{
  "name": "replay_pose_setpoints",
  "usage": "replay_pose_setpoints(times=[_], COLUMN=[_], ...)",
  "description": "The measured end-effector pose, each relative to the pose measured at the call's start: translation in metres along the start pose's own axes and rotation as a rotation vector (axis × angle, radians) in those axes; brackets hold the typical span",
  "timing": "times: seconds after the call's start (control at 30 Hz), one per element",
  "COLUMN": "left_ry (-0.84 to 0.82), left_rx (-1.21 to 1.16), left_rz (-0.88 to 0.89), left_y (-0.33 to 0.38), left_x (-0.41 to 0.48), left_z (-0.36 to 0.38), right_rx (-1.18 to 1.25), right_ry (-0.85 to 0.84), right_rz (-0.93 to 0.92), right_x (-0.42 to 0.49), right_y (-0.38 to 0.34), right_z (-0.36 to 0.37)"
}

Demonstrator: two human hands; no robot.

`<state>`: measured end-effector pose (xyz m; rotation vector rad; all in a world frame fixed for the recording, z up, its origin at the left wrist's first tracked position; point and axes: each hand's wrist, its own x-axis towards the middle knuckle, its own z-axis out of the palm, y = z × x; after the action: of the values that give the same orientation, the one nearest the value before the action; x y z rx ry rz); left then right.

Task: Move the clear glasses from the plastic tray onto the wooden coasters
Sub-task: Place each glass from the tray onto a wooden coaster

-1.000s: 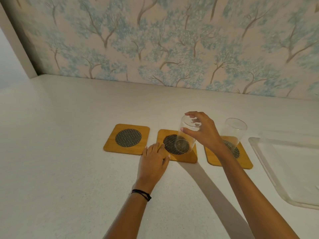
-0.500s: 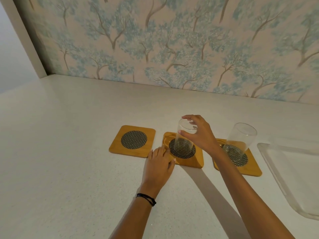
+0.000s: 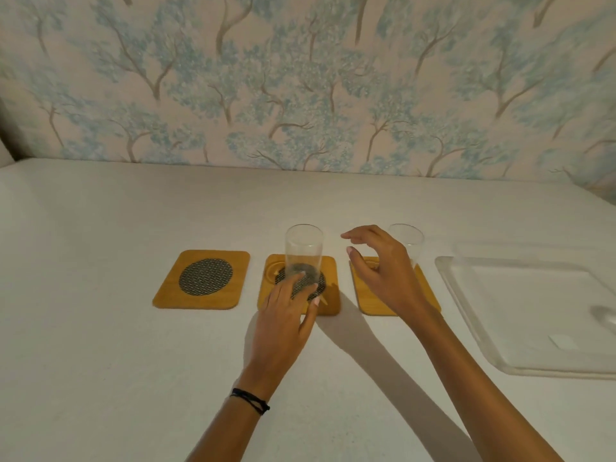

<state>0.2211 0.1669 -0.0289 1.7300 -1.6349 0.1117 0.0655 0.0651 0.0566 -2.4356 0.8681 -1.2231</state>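
Note:
Three wooden coasters with dark mesh centres lie in a row on the white counter. The left coaster [image 3: 201, 279] is bare. A clear glass [image 3: 304, 251] stands upright on the middle coaster [image 3: 330, 295]. My left hand [image 3: 289, 311] rests flat on the front of that coaster, fingers spread, touching the glass base. My right hand [image 3: 380, 271] hovers open over the right coaster [image 3: 370, 301], apart from the middle glass. A second clear glass [image 3: 407, 240] stands on the right coaster, partly hidden behind my right hand. The clear plastic tray [image 3: 466, 295] lies to the right.
A wall with blue tree wallpaper [image 3: 300, 95] closes off the back of the counter. A small clear thing, blurred, shows at the tray's right edge [image 3: 603, 316]. A black band circles my left wrist [image 3: 250, 400].
My right hand set the glass upright on the middle coaster, let go of it and drew back to the right. My left hand slid forward onto the coaster.

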Motion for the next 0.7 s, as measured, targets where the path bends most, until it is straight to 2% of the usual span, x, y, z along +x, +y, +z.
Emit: replay_pose_setpoints(times=[0.1, 0.3, 0.4, 0.7], left_ry=[-0.031, -0.139, -0.163, -0.248], left_rx=[0.0, -0.033, -0.042, -0.207], left_rz=[0.081, 0.197, 0.23, 0.29], left_y=[0.021, 0.051, 0.067, 0.137], left_x=[-0.006, -0.006, -0.006, 0.012], left_z=[0.012, 0.03, 0.038, 0.078], right_rx=[-0.036, -0.12, -0.176, -0.303], right_ry=[0.03, -0.076, 0.016, 0.269], right_rz=[-0.058, -0.205, -0.232, -0.104], right_x=[-0.013, -0.049, -0.069, -0.11], right_y=[0.004, 0.03, 0.052, 0.12], right_z=[-0.026, -0.076, -0.099, -0.173])
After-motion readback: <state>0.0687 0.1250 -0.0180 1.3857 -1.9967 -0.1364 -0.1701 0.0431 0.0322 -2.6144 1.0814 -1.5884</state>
